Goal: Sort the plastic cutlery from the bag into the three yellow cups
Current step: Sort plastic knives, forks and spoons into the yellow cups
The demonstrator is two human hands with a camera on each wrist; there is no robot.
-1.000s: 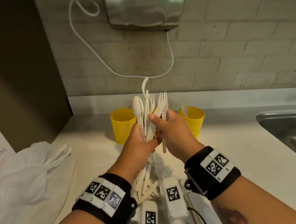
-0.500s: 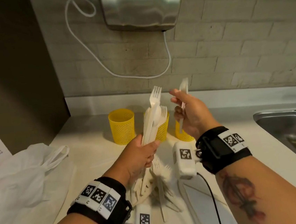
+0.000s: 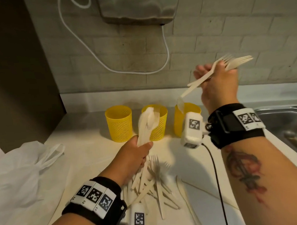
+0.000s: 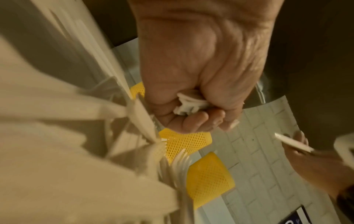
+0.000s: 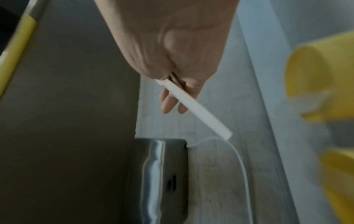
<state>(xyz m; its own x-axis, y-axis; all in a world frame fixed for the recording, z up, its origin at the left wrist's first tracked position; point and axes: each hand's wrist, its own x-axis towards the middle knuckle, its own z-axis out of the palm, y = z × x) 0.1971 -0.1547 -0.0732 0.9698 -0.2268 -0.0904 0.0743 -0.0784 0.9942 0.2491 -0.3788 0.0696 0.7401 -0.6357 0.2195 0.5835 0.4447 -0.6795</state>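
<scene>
Three yellow mesh cups stand in a row at the back of the counter: left cup [image 3: 120, 128], middle cup [image 3: 161, 129], right cup [image 3: 179, 123]. My left hand [image 3: 139, 151] grips a blurred bundle of white cutlery [image 3: 148, 123] upright in front of the middle cup; its handle ends [image 4: 191, 104] stick out of my fist. My right hand [image 3: 211, 76] is raised above and right of the right cup, holding white forks [image 3: 234, 62] with tines to the right and a handle [image 5: 195, 106] slanting down. A spoon [image 3: 180, 102] stands in the right cup.
Loose forks and knives [image 3: 157, 184] lie in a heap on the counter under my left wrist. An empty white plastic bag [image 3: 13, 172] lies at the left. A steel sink [image 3: 292, 130] is at the right, and a hand dryer [image 3: 139, 1] with its cable hangs on the wall.
My right hand pulled forks out of the bundle and rose up and to the right. My left hand sank toward the counter with the rest of the bundle.
</scene>
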